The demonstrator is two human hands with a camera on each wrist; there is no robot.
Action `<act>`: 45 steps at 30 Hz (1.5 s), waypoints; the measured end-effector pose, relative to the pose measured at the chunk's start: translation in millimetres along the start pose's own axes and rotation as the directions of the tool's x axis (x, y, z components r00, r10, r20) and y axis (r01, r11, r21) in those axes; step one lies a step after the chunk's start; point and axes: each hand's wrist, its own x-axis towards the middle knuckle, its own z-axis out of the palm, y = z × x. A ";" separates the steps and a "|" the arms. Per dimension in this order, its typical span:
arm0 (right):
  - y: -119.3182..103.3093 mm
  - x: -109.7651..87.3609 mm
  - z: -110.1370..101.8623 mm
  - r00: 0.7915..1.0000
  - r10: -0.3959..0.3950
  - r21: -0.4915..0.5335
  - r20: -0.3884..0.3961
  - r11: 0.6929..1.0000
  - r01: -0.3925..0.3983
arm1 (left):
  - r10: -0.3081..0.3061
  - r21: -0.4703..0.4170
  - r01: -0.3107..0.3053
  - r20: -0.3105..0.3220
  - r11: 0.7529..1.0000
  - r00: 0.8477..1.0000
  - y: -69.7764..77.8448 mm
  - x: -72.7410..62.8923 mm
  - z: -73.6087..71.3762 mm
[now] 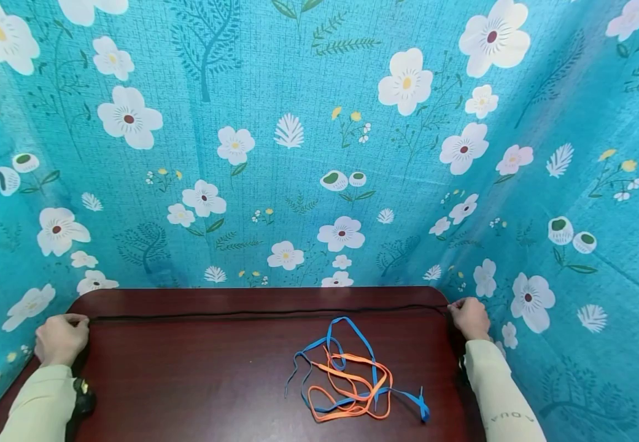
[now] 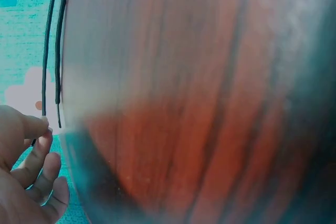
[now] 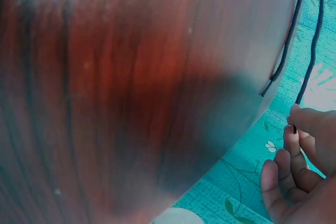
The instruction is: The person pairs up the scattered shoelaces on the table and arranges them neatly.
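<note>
Near the far edge of the dark red table (image 1: 186, 380), I hold a long black shoelace (image 2: 46, 51) stretched from side to side. My left hand (image 1: 61, 339) is by the far left corner and my right hand (image 1: 471, 319) is by the far right corner. On each hand, my thumb and pointing finger are pinched together on one end of the lace, with no gap but the lace itself. My other fingers are bent loosely and hold nothing. Next to it, another black lace (image 2: 58, 51) runs along the far edge, and its thin tips show.

I think the black shoelace is light and soft, so it would droop if I brought my hands closer. It should not break easily. The very ends look like the best place to pinch, but they are thin and might slip out.

Closer to me, toward the right edge, a blue shoelace (image 1: 361, 336) and an orange shoelace (image 1: 333, 418) lie in a messy heap, one looped over the other.
</note>
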 end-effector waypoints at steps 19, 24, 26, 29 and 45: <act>-5.5 -2.2 9.2 0.996 0.037 -0.015 0.078 0.999 -0.036 | 0.003 0.010 -0.003 0.029 1.000 1.000 -3.5 7.5 11.6; -7.9 1.4 9.5 0.995 0.056 -0.034 0.077 0.998 -0.053 | -0.014 0.002 0.014 0.011 1.000 1.000 1.8 10.5 17.6; -9.3 2.0 9.7 0.996 0.052 -0.030 0.075 0.998 -0.050 | -0.018 0.007 0.018 0.008 1.000 1.000 2.4 11.7 17.5; -11.3 3.8 11.6 0.997 0.043 -0.024 0.059 0.999 -0.042 | -0.022 0.008 0.022 0.015 1.000 1.000 1.2 12.3 15.9; -17.9 1.7 10.6 0.995 0.006 -0.013 0.099 1.000 -0.005 | -0.008 0.078 -0.001 0.109 0.997 0.994 10.5 10.8 5.5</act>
